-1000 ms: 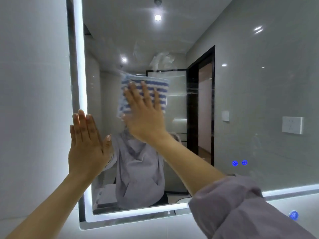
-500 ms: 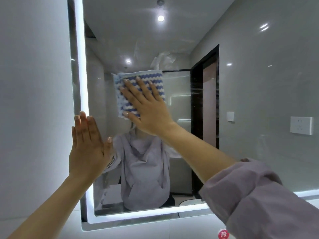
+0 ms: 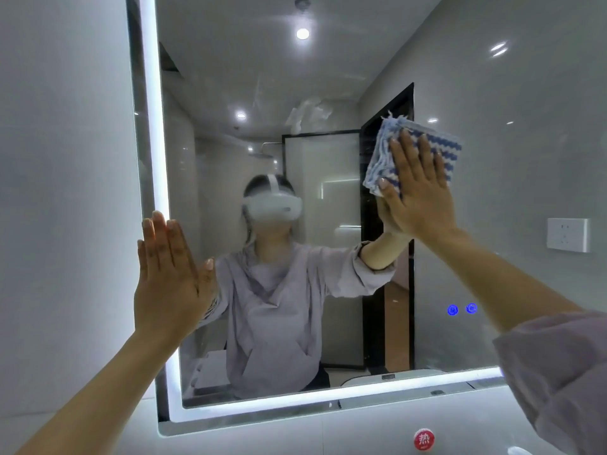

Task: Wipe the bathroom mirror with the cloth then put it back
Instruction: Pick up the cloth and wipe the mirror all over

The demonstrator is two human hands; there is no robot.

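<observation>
The bathroom mirror [image 3: 328,77] fills most of the view, framed by a lit white strip. A blue-and-white striped cloth [image 3: 440,146] lies flat against the glass at the upper right. My right hand [image 3: 417,188] presses on it with straight, spread fingers. My left hand [image 3: 167,274] rests flat on the mirror's left edge, fingers straight and together. The glass reflects a person in a grey top wearing a white headset.
Two blue touch icons [image 3: 461,309] glow on the mirror's lower right. A red round sticker [image 3: 424,439] sits on the wall below the mirror. A grey tiled wall [image 3: 59,192] lies left of the frame. My grey sleeve [image 3: 558,372] fills the lower right corner.
My right hand has slid the cloth across the glass from the left-centre to the right. The left hand has stayed on the mirror's left edge.
</observation>
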